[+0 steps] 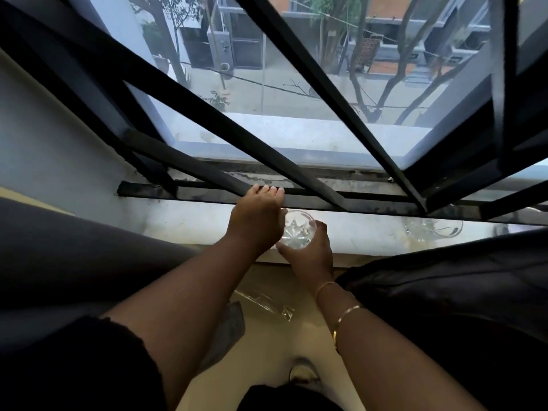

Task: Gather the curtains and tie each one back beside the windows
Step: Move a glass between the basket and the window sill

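Across the top of the frame, the black metal window grille [207, 126] fans out in flat, matte bars, with smooth glass and the street behind it. Lower left, you've got a grey curtain [59, 247] hanging in broad, soft folds against the wall. Lower right, a darker curtain [459, 286] bunches in creased, slightly shiny folds, its top edge overlapping the sill. Neither one shows a tie. Between them runs the pale, scuffed stone sill [192, 223], open to the left of your hands. Below it, a strip of glossy cream floor [281, 336] lies between your forearms, with a crinkled clear plastic wrapper [264, 302] on it.

Your left hand [258, 218] reaches forward, fingers laid flat over the grille's bottom rail, gripping nothing. Your right hand [311, 250] curls round a cut-glass tumbler [298, 229], round-rimmed and star-faceted, over the sill; I can't tell what's inside. Another clear glass piece [433, 228] sits on the sill at right.
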The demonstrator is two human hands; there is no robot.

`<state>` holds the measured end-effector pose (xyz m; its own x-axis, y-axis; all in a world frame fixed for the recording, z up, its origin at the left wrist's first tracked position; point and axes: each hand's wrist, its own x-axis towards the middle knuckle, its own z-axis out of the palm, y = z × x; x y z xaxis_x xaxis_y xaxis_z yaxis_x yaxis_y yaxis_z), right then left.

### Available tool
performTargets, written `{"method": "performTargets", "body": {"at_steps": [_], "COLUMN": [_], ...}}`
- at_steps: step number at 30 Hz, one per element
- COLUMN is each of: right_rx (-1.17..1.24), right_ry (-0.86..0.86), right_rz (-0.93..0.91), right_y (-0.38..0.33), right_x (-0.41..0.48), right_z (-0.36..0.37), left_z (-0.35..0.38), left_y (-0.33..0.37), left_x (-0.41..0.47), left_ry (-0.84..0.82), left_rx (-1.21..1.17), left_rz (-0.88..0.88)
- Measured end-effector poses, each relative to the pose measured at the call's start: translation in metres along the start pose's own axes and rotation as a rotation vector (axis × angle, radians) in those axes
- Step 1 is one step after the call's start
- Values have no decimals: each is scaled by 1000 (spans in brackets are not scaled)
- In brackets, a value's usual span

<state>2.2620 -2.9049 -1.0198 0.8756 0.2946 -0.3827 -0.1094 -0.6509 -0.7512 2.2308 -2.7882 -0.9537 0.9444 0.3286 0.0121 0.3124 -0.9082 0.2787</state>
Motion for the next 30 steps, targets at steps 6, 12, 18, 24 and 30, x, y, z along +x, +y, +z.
{"method": "performTargets", "body": {"at_steps": [6,12,18,24,30], "right_rx": [-21,-102,-90,-77,-110], "right_ry": [-22,-99,-70,-121,-182], "right_rz": [-17,-6,-9,-103,-188], "right_y": [-4,-30,-84,-129,-165], "right_x": [-45,-112,-175,-225,-279], "right_z": [-7,-24,-68,-130,-200], "left_z": [-25,-72,-140,-199,-258], "left_y": [7,24,55,85,118], "left_x": [-67,-111,-152,-191,-207], "left_ry": [31,15,-77,-159,-179], "left_rx": [-332,-503,-569,-369,-260], "left_rz": [-327,-444,-560,-518,-427]}}
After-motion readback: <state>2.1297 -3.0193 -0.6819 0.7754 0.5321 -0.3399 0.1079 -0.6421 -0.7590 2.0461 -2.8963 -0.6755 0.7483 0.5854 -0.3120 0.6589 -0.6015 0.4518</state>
